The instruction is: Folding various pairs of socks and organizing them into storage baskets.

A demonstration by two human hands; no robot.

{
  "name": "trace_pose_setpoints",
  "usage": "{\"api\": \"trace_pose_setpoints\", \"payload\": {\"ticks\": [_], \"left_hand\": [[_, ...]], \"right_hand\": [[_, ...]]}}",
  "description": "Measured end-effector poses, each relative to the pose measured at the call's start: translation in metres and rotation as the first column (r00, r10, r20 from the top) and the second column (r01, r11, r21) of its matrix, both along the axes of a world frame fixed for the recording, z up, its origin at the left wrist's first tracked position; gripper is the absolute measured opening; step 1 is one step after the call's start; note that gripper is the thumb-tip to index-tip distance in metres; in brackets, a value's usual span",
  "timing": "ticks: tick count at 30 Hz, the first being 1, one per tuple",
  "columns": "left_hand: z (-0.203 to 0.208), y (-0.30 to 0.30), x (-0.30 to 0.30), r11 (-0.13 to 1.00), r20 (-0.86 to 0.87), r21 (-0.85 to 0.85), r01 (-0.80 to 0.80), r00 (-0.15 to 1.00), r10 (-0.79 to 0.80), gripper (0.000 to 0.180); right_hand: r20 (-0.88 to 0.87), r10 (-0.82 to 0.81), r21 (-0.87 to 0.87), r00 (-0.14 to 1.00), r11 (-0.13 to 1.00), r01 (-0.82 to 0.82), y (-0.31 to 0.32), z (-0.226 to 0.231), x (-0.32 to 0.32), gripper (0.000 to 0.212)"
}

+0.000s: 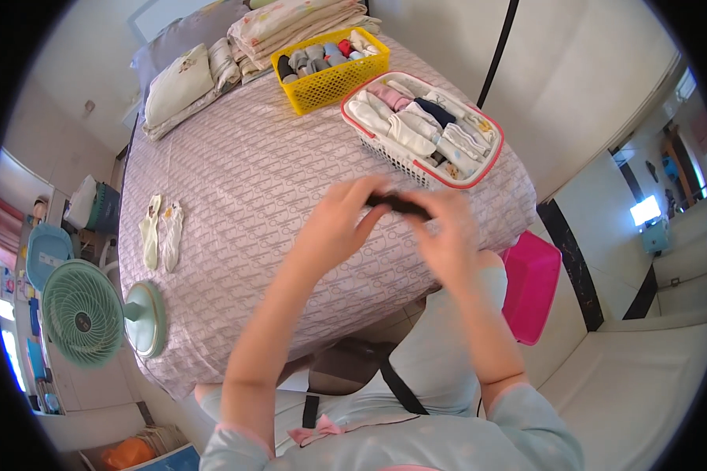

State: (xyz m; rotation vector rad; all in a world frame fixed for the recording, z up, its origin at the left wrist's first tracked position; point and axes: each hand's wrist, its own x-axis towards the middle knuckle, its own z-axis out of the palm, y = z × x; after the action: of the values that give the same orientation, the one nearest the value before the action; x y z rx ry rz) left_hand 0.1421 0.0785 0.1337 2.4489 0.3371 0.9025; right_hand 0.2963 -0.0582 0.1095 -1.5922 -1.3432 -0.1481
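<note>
Above the near right part of the bed, my left hand [339, 224] and my right hand [451, 239] pinch the two ends of a small dark cloth that looks like a black sock [401, 206]. It is stretched between my fingers and blurred by motion. Just beyond it stands a white basket [397, 161] with a red rim, full of folded light-coloured clothes [416, 129]. A yellow basket [322, 92] farther back holds several rolled socks [314, 59]. Two pale socks [151, 232] [171, 235] lie flat, side by side, on the left of the bed.
The bed [243, 180] has a patterned pink-grey sheet. Folded bedding [291, 31] and a pillow [179, 85] are at its far end. A green fan [82, 314] stands at the near left corner. On the floor at the right sits a pink tub [532, 290].
</note>
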Motion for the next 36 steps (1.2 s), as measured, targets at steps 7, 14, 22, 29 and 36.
{"api": "trace_pose_setpoints", "payload": {"ticks": [7,14,22,29,36], "left_hand": [[0.019,0.054,0.156,0.896,-0.31,-0.08,0.436,0.844,-0.438,0.037],[0.006,0.073,0.166,0.878,-0.372,0.115,0.465,0.839,-0.396,0.03],[-0.023,0.071,0.184,0.939,-0.337,0.274,0.21,0.935,-0.11,0.025],[-0.04,0.027,0.077,0.976,0.234,0.151,-0.155,0.965,0.117,0.043],[-0.077,0.09,-0.241,0.449,-0.067,0.09,-0.889,0.444,0.894,0.066]], "right_hand": [[0.03,-0.168,-0.192,0.985,0.966,0.171,0.001,0.017,0.099,0.027],[-0.035,-0.006,-0.489,0.999,0.872,-0.012,0.031,0.024,0.127,0.028],[0.332,-0.163,-0.58,0.929,0.742,0.337,0.029,0.034,0.107,0.024],[0.306,-0.028,-0.125,0.952,0.99,0.07,0.021,0.027,-0.003,0.028],[0.06,0.49,-0.285,0.869,0.843,-0.456,0.084,-0.041,-0.163,0.038]]}}
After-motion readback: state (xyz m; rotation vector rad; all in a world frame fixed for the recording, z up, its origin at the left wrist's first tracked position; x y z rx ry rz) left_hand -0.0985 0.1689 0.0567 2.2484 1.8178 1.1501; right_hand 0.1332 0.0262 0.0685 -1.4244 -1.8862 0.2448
